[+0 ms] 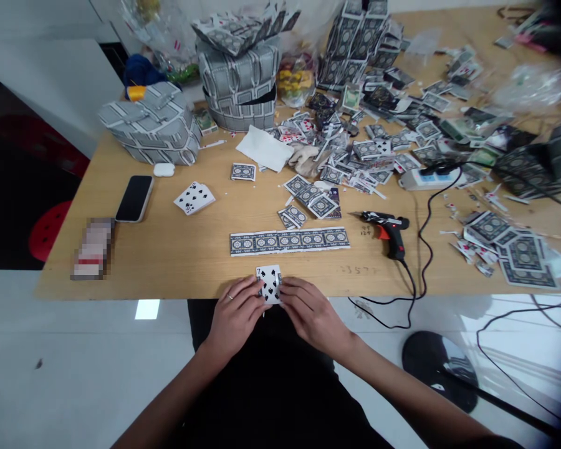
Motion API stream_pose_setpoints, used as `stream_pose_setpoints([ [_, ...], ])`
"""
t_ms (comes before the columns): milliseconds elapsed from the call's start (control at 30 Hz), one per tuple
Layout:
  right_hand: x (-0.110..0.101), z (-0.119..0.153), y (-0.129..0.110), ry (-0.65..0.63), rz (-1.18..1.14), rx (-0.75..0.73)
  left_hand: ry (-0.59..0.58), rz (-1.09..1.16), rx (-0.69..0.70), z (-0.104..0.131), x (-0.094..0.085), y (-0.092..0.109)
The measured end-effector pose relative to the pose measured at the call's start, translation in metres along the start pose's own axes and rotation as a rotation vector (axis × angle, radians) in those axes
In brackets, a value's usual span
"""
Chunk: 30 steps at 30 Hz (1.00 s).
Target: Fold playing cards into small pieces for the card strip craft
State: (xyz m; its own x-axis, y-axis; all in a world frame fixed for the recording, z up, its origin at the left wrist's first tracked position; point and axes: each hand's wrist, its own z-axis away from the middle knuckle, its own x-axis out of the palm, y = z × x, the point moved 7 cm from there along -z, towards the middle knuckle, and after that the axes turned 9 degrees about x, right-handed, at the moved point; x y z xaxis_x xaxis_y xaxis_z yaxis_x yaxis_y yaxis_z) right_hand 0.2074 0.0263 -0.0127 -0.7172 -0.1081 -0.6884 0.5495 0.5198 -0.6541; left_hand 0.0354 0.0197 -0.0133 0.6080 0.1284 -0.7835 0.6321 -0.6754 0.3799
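At the table's front edge my left hand (237,312) and my right hand (312,309) hold a playing card (270,285) between them, its seven of spades face up. Fingers of each hand press on opposite side edges of the card, where patterned back strips show. Just beyond lies a long strip of joined cards (290,241), patterned backs up. Behind that strip are loose cards (293,217) and more overlapping cards (311,196). A fanned stack of cards (194,198) lies face up to the left, and a small card piece (243,171) sits farther back.
A glue gun (393,232) lies right, its cord running over the table edge. Behind it are a power strip (432,179) and heaped card scraps (378,146). Woven card baskets (156,128) stand at the back left. A phone (134,198) lies on the left.
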Motion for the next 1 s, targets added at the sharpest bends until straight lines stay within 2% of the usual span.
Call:
stream_pose_setpoints([
  [700, -0.0013, -0.0052, 0.0008, -0.005, -0.014, 0.018, -0.036, 0.018, -0.063, -0.0074, -0.0016, 0.0015],
  [1000, 0.001, -0.0088, 0.0031, 0.001, 0.052, 0.034, -0.058, 0.003, -0.051, -0.0104, 0.0024, -0.0031],
])
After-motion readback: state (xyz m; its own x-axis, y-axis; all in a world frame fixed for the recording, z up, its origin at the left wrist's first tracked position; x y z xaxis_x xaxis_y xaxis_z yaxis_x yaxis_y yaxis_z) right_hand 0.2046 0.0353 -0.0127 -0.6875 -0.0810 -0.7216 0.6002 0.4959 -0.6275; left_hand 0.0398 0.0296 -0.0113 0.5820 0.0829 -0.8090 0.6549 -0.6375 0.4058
